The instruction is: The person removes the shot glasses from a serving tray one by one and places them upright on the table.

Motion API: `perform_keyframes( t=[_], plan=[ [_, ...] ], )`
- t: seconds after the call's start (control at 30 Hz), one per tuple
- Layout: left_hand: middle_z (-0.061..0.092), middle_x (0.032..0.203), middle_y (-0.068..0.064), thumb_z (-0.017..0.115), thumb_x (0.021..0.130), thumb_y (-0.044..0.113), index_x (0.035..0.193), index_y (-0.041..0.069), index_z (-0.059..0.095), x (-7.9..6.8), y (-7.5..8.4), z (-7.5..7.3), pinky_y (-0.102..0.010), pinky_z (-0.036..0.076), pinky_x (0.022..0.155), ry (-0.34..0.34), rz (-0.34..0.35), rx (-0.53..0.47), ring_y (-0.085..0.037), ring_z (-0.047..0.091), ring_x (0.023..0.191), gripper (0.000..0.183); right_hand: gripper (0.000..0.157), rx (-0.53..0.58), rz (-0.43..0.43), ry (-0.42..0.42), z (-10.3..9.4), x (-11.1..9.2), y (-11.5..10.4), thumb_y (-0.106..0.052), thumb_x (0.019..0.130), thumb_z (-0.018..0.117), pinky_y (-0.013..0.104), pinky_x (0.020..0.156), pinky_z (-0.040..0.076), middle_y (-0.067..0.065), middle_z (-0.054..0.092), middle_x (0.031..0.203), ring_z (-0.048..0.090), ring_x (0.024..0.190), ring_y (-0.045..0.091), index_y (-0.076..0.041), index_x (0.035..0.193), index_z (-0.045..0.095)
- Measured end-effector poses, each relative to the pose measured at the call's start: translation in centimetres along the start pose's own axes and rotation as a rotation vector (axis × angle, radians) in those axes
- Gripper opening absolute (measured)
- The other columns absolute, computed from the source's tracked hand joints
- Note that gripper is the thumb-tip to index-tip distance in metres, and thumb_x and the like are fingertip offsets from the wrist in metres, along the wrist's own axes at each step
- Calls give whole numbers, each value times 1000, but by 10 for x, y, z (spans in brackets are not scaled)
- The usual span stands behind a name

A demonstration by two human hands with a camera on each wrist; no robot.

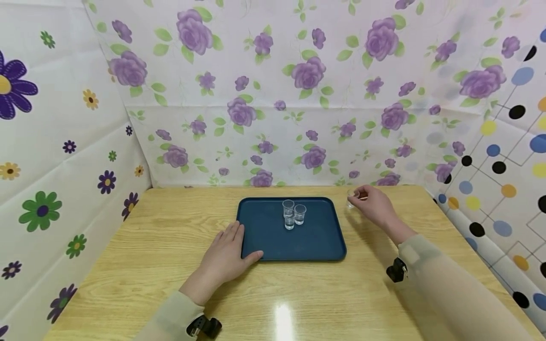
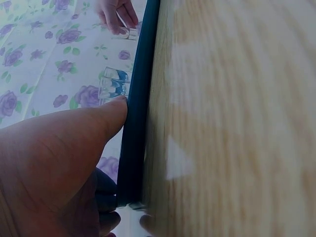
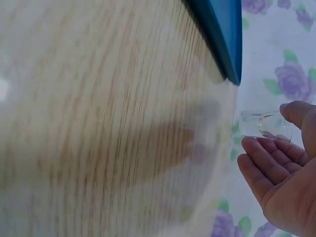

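A dark blue tray (image 1: 298, 244) lies on the table, and three small clear shot glasses (image 1: 300, 214) stand in a tight cluster toward its back. My left hand (image 1: 226, 255) rests at the tray's front left corner, fingers along the left side and thumb (image 2: 111, 114) on the front rim. Just beyond the tray's right edge, my right hand (image 1: 375, 207) pinches another clear shot glass (image 3: 251, 123) between thumb and fingertips. This glass (image 1: 350, 203) is upright at the table's back right; whether its base touches the wood is hard to tell.
The light wooden table (image 1: 162, 237) extends around the tray. A flowered cloth (image 1: 277, 94) hangs along its back edge. Patterned cloths also flank it, one with daisies (image 1: 42, 210) on the left and one with dots (image 1: 507, 189) on the right.
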State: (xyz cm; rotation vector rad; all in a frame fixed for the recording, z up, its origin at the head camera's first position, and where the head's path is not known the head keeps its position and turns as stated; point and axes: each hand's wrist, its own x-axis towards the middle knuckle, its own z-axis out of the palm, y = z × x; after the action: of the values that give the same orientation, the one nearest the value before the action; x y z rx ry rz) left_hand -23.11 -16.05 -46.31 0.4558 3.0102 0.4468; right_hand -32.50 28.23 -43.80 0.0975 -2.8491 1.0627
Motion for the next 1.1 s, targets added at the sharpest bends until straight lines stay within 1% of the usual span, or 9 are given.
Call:
perform_keyframes(
  t=[0.3, 0.53, 0.93, 1.03, 1.1],
  plan=[
    [26, 179, -24, 63, 106, 68, 171, -6, 31, -1, 1, 2, -59, 18, 135, -2, 0, -4, -41, 22, 167, 103, 41, 1, 1, -10, 0, 5, 13, -38, 113, 66, 57, 97, 58, 26, 68, 134, 66, 125, 44, 0, 130, 65],
    [26, 179, -25, 63, 106, 67, 171, -6, 31, -2, 1, 2, -59, 18, 135, 4, 4, -12, -42, 21, 167, 103, 40, 9, 10, -27, 2, 5, 12, -37, 113, 66, 57, 96, 58, 26, 67, 134, 66, 122, 44, -1, 129, 65],
    [26, 178, -25, 63, 106, 67, 170, -6, 32, -4, 0, 2, -59, 19, 135, 11, 12, -13, -42, 22, 166, 102, 41, 9, 10, -34, 3, 5, 15, -39, 113, 66, 51, 89, 59, 26, 67, 133, 67, 118, 42, 0, 128, 64],
    [27, 178, -25, 63, 106, 67, 170, -6, 32, -4, 0, 3, -59, 19, 135, 12, 11, -12, -42, 22, 166, 103, 44, 16, 15, -37, 4, 6, 17, -40, 114, 65, 52, 90, 60, 26, 67, 133, 66, 119, 42, 1, 130, 64],
    [27, 178, -25, 63, 106, 68, 171, -6, 32, -3, 0, 4, -59, 19, 135, 14, 10, -12, -41, 23, 166, 103, 46, 21, 16, -40, 4, 6, 19, -40, 114, 65, 54, 93, 60, 27, 66, 135, 65, 122, 43, 2, 133, 63]
  ],
)
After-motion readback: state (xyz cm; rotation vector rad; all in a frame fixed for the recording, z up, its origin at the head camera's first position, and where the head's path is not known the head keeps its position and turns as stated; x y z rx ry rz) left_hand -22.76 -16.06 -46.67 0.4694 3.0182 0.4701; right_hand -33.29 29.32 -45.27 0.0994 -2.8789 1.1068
